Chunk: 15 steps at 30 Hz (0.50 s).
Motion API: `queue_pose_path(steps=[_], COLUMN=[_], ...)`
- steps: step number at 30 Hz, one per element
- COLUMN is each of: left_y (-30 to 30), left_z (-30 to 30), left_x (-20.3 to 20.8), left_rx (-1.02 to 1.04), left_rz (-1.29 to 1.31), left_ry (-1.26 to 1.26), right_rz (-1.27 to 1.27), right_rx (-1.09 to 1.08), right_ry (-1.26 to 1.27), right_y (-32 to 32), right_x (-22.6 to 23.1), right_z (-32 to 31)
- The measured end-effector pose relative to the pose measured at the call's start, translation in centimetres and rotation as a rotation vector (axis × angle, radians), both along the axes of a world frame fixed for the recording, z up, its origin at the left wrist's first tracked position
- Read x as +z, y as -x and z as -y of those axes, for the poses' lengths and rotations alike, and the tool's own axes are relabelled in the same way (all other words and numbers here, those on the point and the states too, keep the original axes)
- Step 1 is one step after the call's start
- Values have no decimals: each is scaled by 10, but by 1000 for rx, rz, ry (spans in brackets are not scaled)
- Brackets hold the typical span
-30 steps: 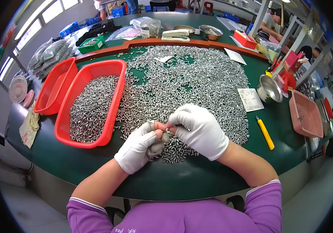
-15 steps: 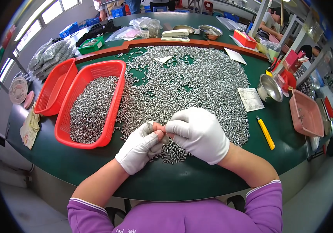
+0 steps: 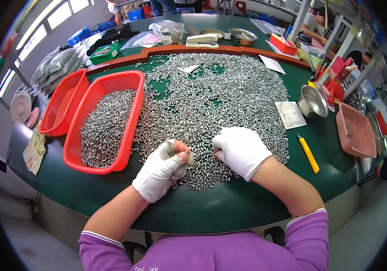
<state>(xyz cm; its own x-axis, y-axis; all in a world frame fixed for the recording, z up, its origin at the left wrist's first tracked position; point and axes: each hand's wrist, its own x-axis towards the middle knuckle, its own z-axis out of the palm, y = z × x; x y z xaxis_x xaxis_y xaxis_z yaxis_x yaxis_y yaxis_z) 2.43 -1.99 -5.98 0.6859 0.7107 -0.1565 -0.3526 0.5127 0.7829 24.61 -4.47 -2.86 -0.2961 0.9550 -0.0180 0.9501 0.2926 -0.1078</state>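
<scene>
A broad pile of small silver metal parts (image 3: 229, 104), short and pointed, spreads over the green table in front of me. My left hand (image 3: 161, 169), in a white glove with bare thumb and forefinger tips, is closed in a pinch over the near part of the pile. A small metal part (image 3: 187, 152) shows at those fingertips, mostly hidden. To its right, my right hand (image 3: 242, 152), fully gloved in white, is low over the parts with its fingers bent together; whatever they hold is hidden. A red plastic basket (image 3: 130, 135) of the same parts stands left of the pile.
Another red basket (image 3: 51, 122) stands farther left, beside a cloth (image 3: 34, 151). Right of the pile lie a printed paper slip (image 3: 290, 115), a yellow cutter knife (image 3: 309, 156), a metal bowl (image 3: 313, 101) and a pink tray (image 3: 356, 144). A wooden rail (image 3: 157, 49) borders the far side.
My right hand has moved right, away from my left hand's fingertips, and down to the pile. My left hand has stayed nearly in place, still pinched.
</scene>
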Motion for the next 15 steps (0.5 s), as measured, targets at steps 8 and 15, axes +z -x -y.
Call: queue_pose_path(steps=[8,15], left_y=[0,0], left_z=[0,-1], left_x=[-1,-2], left_rx=[-15,-6], left_rz=[13,1], left_ry=[19,-11], right_rz=[-426,-220], right_rx=[145,138], right_ry=[-374,-320], right_y=[5,7], right_x=[8,4], right_z=[-1,2])
